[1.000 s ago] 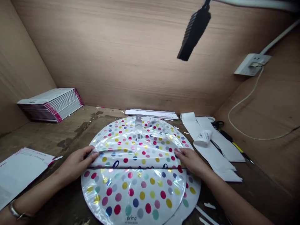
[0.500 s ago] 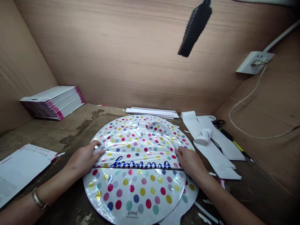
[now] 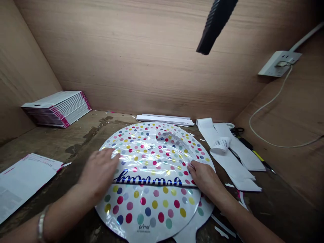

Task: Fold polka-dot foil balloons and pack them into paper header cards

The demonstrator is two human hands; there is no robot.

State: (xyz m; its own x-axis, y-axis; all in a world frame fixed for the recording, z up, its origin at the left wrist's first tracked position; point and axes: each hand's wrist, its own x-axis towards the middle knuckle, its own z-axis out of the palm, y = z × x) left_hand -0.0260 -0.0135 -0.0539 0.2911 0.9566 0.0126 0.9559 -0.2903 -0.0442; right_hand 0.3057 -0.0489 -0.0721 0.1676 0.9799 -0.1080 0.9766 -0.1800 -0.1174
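Observation:
A flat foil balloon (image 3: pixel 154 206), white with coloured dots and blue script lettering, lies in the middle of the worktop, its upper layer folded over. My right hand (image 3: pixel 204 177) pinches the right edge of the folded flap between thumb and fingers. At the flap's left edge is my left hand (image 3: pixel 100 170), somewhat blurred, its fingers curled round the foil and hiding that edge. A second dotted foil balloon (image 3: pixel 199 212) shows beneath, sticking out at the lower right and behind.
Stacked white-and-pink card packs (image 3: pixel 60 108) stand back left; another flat pack (image 3: pixel 30 179) lies front left. Paper strips (image 3: pixel 233 168), scissors (image 3: pixel 238 131) and a yellow-black cutter (image 3: pixel 255 153) are at right. A power socket (image 3: pixel 279 64) with a cable is on the right wall. A black object (image 3: pixel 216 27) hangs overhead.
My left hand has moved inward and slightly up, bringing the flap's left edge toward the middle. My right hand still grips the right edge, shifted slightly left.

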